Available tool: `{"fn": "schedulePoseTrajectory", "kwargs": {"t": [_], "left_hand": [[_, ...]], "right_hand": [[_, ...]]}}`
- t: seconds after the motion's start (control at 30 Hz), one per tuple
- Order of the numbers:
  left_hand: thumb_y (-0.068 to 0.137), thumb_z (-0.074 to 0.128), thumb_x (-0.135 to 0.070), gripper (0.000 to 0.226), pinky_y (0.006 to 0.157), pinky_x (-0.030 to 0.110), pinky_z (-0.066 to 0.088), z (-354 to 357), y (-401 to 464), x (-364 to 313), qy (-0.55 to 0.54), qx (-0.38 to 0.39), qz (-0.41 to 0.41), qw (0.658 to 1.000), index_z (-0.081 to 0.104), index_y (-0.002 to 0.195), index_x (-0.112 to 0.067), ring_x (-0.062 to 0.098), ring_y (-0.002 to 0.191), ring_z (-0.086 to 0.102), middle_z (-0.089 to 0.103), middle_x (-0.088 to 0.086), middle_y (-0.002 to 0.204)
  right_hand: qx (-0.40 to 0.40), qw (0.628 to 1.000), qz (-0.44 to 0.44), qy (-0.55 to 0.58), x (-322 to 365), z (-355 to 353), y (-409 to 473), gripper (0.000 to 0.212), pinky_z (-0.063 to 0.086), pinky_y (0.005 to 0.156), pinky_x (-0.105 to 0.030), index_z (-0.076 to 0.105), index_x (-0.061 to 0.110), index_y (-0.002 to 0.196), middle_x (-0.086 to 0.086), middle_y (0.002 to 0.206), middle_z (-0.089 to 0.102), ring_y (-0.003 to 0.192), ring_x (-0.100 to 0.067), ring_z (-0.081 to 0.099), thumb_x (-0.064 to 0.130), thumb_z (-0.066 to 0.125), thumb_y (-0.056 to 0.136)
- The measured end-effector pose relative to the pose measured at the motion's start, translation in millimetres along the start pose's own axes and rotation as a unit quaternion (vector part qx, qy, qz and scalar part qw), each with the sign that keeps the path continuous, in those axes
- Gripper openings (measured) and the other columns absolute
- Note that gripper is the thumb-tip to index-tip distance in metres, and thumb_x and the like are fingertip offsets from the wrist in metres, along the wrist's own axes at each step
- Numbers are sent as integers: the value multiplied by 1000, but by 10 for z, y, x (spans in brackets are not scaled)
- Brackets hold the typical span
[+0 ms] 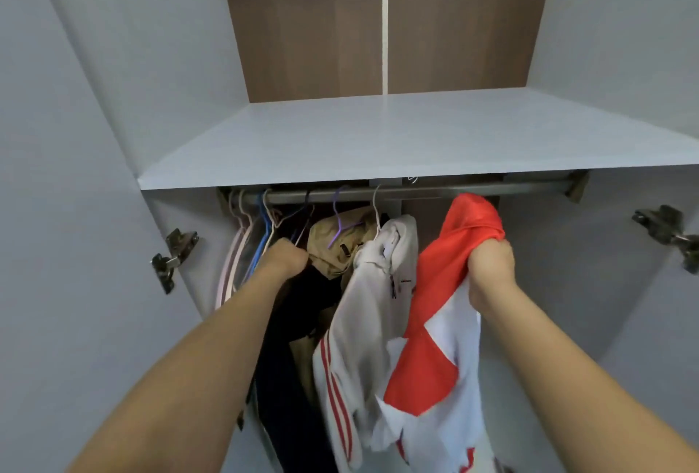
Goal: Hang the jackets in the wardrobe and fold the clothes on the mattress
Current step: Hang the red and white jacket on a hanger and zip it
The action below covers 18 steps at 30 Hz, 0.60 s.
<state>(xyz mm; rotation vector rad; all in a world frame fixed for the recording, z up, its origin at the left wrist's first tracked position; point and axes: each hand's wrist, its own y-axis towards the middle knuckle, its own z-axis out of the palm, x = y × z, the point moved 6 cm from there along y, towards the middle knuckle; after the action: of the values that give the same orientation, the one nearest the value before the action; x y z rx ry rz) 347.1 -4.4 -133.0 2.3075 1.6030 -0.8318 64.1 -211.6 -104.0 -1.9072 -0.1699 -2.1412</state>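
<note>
My right hand [490, 268] grips a red and white jacket [446, 321] by its bunched top, just under the wardrobe rail [454, 190]. My left hand [285, 259] is closed on a thin hanger [299, 224] among the clothes hanging at the left. A white jacket with red stripes [363, 321] hangs on a pale hanger between my hands. Behind it a tan jacket [336, 245] sits on a purple hanger, and a dark garment [287, 359] hangs below my left hand.
Several bare pink and blue hangers [242, 245] hang at the rail's left end. A pale shelf [397, 136] juts out above the rail. Open wardrobe doors with metal hinges [172, 259] flank both sides. The rail's right part is bare.
</note>
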Motion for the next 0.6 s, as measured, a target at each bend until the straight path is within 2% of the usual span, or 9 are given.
{"fn": "schedulePoseTrajectory", "kwargs": {"t": [0.07,0.13,0.23,0.3,0.37,0.43,0.53,0.57,0.6], "left_hand": [[96,49,-17,40,98,37,47,187,215,179,-11,30,-21,999,54,128,7,38,119,56,57,24,131],[99,47,-19,41,101,39,47,393,369,305,-49,61,-28,997,52,132,4,36,117,57,56,24,131],[99,45,-20,39,101,39,47,596,571,292,-131,93,-10,987,55,134,-4,33,113,59,59,20,130],[99,45,-16,40,95,34,47,637,680,232,-143,93,3,985,53,136,-3,33,113,58,59,20,131],[97,46,-13,33,81,30,47,621,728,202,-130,83,12,988,60,124,0,31,103,60,62,21,122],[95,46,-10,25,74,28,44,528,738,212,-116,45,20,992,65,107,0,28,91,60,65,22,112],[102,43,-17,29,71,27,38,253,642,234,-119,-66,34,990,65,106,1,27,88,57,65,19,107],[104,41,-19,31,70,27,37,146,574,220,-133,-104,42,985,64,104,1,27,86,56,65,20,103],[105,40,-20,31,68,28,37,46,495,223,-152,-132,41,979,62,101,1,27,85,56,64,20,99]], "right_hand": [[-32,999,-25,26,-6,10,97,17,45,72,-30,59,13,78,2,75,58,73,-19,54,27,53,85],[-65,995,-76,-19,-1,-15,148,16,40,69,-28,57,16,82,5,75,55,70,-14,51,14,47,94],[-97,979,-129,-123,7,-28,209,21,38,66,-32,43,20,73,1,70,51,68,-20,46,7,43,89],[-95,965,-153,-189,30,8,234,20,38,59,-34,39,19,70,-4,67,52,62,-25,47,7,43,85],[-76,947,-167,-265,59,72,243,17,37,54,-33,39,18,72,-7,65,56,60,-28,51,7,43,84],[-40,914,-175,-365,66,160,261,14,37,57,-33,42,17,73,-8,67,56,64,-32,52,7,44,82],[4,815,-171,-554,38,260,282,11,41,66,-33,54,15,75,-6,68,49,69,-35,49,8,47,80],[8,802,-166,-574,18,257,298,12,42,68,-34,55,14,73,-7,68,49,70,-35,48,7,48,80],[10,805,-161,-571,-1,235,302,14,43,68,-34,53,14,69,-8,69,49,70,-35,49,7,48,80]]}}
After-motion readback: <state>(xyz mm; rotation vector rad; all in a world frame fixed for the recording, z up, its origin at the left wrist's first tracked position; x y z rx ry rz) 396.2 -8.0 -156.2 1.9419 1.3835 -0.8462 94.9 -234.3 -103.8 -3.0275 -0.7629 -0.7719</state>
